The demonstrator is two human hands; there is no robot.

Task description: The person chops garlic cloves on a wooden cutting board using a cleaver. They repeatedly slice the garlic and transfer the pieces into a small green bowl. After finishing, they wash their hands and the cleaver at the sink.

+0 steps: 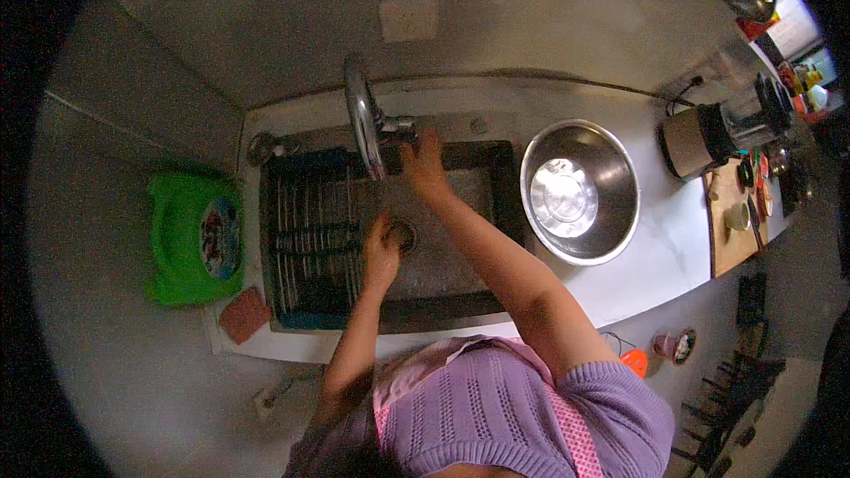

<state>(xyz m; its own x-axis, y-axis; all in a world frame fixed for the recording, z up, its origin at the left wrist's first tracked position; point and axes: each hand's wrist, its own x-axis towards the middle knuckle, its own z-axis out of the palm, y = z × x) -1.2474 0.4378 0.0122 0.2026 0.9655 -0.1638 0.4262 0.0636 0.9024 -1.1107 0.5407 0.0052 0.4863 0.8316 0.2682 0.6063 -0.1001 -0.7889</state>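
Observation:
A chrome faucet [362, 113] arches over a dark kitchen sink [451, 320]. My right hand [426, 164] is at the faucet's side lever [400, 125], its fingers and thumb around the lever's end. Under the spout, my left hand [381, 253] is over the sink basin with nothing visible in it. Beside that hand is the round drain [400, 238], partly covered by it. A metal-rod drying rack [312, 212] spans the left side of the sink. Whether water is running from the spout is hard to tell.
A large stainless steel bowl [607, 192] stands right of the sink. Beyond it are a blender [697, 139] and a wooden cutting board [724, 249] with a small cup [737, 216]. To the left are a green plastic container [176, 239] and a reddish-brown cloth or sponge [244, 316].

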